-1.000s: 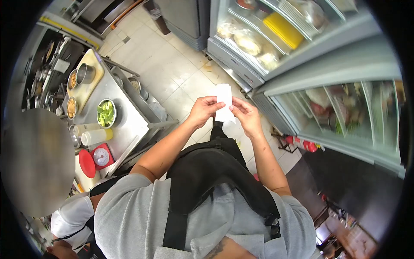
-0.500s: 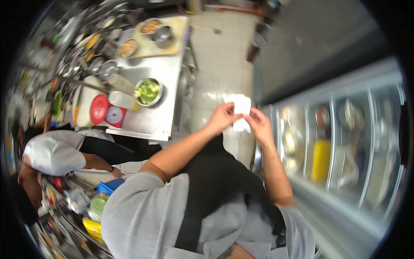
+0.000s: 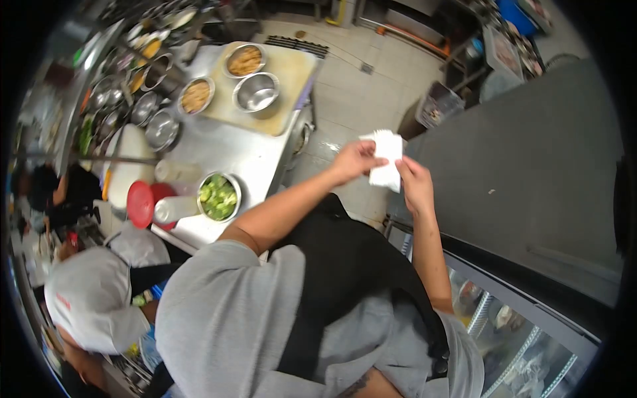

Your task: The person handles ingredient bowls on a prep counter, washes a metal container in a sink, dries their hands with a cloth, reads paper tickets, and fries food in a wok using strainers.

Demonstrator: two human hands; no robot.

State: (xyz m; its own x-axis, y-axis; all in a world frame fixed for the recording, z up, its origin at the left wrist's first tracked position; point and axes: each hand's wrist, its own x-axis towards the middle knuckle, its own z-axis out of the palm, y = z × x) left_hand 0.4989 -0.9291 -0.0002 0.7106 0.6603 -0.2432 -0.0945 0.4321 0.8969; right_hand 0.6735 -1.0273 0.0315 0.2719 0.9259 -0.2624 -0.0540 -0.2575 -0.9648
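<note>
White paper slips (image 3: 387,161), looking like a small stack, are held between my two hands in front of my apron. My left hand (image 3: 356,163) pinches their left side with thumb and fingers. On the right edge, the fingertips of my right hand (image 3: 416,184) are closed on the same slips. Any writing on them cannot be made out. To the left, a steel bowl of chopped green vegetables (image 3: 219,198) stands on the metal table (image 3: 247,156).
A cutting board (image 3: 288,86) bears an empty steel bowl (image 3: 257,93) beside bowls of light-brown pieces. Squeeze bottles and a red scale stand at the table's near left. A co-worker (image 3: 93,292) is at lower left. A large grey cabinet (image 3: 524,166) and glass-fronted fridge (image 3: 517,331) are at right.
My view has turned and moved along: the table now lies closer on the left, the grey cabinet fills the right, and the fridge has slid to the lower right. Both hands still hold the slips.
</note>
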